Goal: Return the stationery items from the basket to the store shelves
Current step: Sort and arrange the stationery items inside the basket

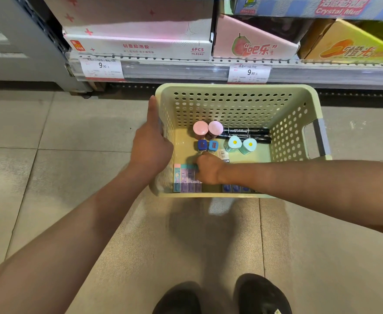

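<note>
The pale green perforated basket (238,103) sits on the tiled floor (50,132) in front of the lowest store shelf (186,71), and the left hand (151,146) grips its rim at nine o'clock, thumb laid up along the edge, steadying it. The right hand (208,168) is reached down inside, fingers curled toward the basket floor at the row of small pastel boxes (187,179) at seven o'clock; whether it already pinches one I cannot tell, since the fingertips are hidden. Behind it, toward the centre, stand two blue blocks (207,146), two pink-capped jars (207,129), two mint pieces with yellow dots (241,143) and two black markers (245,133) lying flat at one o'clock. All of these look light and rigid, so none should need force. The boxes are probably smooth card, best pinched across the narrow sides; the markers may roll, so take them mid-barrel.
</note>
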A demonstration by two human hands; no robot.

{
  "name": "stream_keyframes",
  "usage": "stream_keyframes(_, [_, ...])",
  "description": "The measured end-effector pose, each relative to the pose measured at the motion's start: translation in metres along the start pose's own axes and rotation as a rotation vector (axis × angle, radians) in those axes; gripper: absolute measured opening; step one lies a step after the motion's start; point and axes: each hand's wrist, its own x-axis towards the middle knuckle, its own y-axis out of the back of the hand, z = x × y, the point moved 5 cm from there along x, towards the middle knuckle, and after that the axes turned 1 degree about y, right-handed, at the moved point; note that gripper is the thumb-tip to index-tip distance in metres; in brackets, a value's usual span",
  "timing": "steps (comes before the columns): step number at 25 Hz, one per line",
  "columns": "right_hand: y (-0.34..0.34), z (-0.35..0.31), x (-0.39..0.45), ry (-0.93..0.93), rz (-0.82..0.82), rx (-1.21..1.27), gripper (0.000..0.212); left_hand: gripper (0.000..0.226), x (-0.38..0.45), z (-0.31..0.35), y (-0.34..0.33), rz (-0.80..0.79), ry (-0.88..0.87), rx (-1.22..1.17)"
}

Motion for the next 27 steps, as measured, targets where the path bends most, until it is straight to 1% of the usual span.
stream_keyframes(4, [-0.005,0.004,0.007,-0.009,-0.047,-0.008,0.040,0.081,-0.002,-0.001,-0.002,-0.011,0.003,0.000])
stream_keyframes(8, [-0.005,0.001,0.006,-0.044,-0.116,-0.018,0.039,0.080,-0.003,0.001,-0.001,-0.023,0.014,0.019])
stream_keyframes(11, [-0.008,-0.001,0.004,-0.028,-0.183,0.047,0.045,0.079,-0.002,-0.001,-0.002,-0.013,0.012,0.021])
stream_keyframes(14, [-0.004,-0.003,-0.004,-0.011,-0.185,0.082,0.046,0.074,-0.001,-0.003,0.000,0.058,-0.007,-0.021])
stream_keyframes(17, [0.017,-0.004,-0.020,0.045,-0.072,0.158,0.048,0.048,-0.001,-0.007,0.004,0.150,0.005,-0.112])
stream_keyframes(19, [0.035,-0.001,-0.036,0.083,0.057,0.267,0.037,0.032,0.000,-0.009,0.008,0.178,0.017,-0.188])
stream_keyframes(21, [0.052,0.006,-0.054,0.123,0.220,0.396,0.027,0.013,0.001,-0.009,0.013,0.152,0.046,-0.278])
stream_keyframes(22, [0.059,0.011,-0.066,0.145,0.309,0.435,0.024,0.010,0.002,-0.009,0.015,0.111,0.064,-0.308])
stream_keyframes(24, [0.073,0.025,-0.087,0.178,0.470,0.447,0.025,0.022,0.003,-0.007,0.021,0.021,0.086,-0.330])
stream_keyframes(27, [0.085,0.048,-0.112,0.155,0.639,0.351,0.037,0.028,0.005,-0.007,0.025,-0.092,0.115,-0.280])
